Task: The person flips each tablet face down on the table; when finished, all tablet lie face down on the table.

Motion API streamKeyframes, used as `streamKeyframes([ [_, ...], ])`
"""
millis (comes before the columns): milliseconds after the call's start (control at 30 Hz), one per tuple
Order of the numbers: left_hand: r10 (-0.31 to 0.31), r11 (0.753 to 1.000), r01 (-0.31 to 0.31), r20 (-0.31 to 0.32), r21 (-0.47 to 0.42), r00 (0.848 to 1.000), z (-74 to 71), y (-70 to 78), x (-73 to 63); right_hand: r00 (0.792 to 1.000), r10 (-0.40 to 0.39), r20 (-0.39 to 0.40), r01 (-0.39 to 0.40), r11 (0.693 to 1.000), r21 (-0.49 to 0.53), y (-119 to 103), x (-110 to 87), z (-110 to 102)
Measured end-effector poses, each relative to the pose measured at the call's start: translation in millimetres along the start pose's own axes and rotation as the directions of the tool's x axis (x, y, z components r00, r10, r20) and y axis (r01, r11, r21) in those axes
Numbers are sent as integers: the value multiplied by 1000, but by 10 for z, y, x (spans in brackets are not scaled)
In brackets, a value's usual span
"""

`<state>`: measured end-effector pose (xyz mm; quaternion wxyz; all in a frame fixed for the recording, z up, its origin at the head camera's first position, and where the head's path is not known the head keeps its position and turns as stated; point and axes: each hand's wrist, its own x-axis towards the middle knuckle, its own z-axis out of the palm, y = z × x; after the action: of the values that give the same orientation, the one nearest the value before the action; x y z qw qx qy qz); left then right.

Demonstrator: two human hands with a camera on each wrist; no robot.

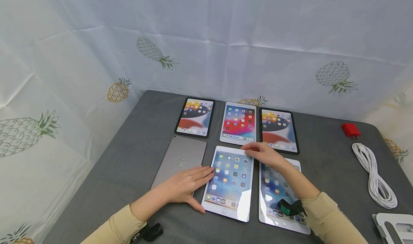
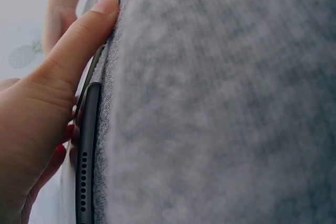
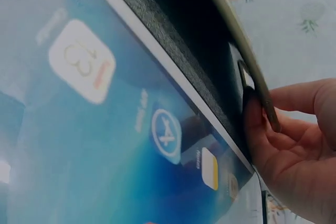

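A white-framed tablet [image 1: 229,179] lies screen up in the middle of the front row. My right hand [image 1: 264,154] pinches its upper right corner between thumb and fingers; in the right wrist view that tablet's edge [image 3: 241,45] is raised off the cloth. My left hand [image 1: 185,185] lies over a face-down grey tablet [image 1: 185,152], fingers stretched to the white tablet's left edge and thumb by its lower left corner. In the left wrist view the thumb [image 2: 79,40] touches a tablet edge, above the grey tablet's speaker holes [image 2: 84,174]. Beneath my right forearm is another white-framed tablet [image 1: 274,201].
Along the back row lie a black-framed tablet [image 1: 195,116], a white-framed tablet [image 1: 239,123] and another black-framed tablet [image 1: 279,131]. To the right are a red plug adapter [image 1: 351,130], a coiled white cable [image 1: 375,176] and a white stand [image 1: 395,222]. Pineapple-print cloth [image 1: 226,50] hangs behind.
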<state>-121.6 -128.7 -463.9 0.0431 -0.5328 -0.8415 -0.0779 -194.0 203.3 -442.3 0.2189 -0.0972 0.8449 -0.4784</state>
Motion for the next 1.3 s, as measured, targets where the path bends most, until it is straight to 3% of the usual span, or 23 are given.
streamKeyframes([
  [267,-44,990,39,-33,-132,999,-15,16,-20,995,49,87,-69,966,251,28,19,-13],
  [433,-118,948,116,11,-297,993,-39,40,-38,994,31,101,-66,930,362,15,9,-7],
  [500,-164,901,169,47,-400,985,-52,50,-35,995,31,99,-68,917,394,7,16,6],
  [533,-188,864,195,62,-464,980,-56,54,-28,995,29,98,-66,911,407,0,19,15],
  [600,-253,754,258,94,-605,963,-76,69,-3,996,35,87,-69,903,423,-10,24,34],
  [733,-406,463,346,152,-816,901,-121,97,60,997,29,71,-58,893,446,-20,32,71],
  [767,-445,408,362,163,-838,881,-135,103,74,997,30,67,-57,892,449,-20,38,81],
  [833,-510,332,394,189,-857,839,-148,108,95,997,22,70,-51,888,458,-22,48,100],
  [900,-559,290,429,212,-855,801,-151,109,111,997,18,70,-49,884,464,-26,57,120],
  [1033,-609,271,463,222,-844,761,-128,103,131,997,19,73,-52,876,479,-36,71,154],
  [1167,-631,263,430,183,-864,753,-109,114,153,997,27,69,-56,880,472,-32,97,178],
  [1300,-646,248,379,139,-892,750,-108,140,166,999,27,19,-32,943,330,-40,127,202],
])
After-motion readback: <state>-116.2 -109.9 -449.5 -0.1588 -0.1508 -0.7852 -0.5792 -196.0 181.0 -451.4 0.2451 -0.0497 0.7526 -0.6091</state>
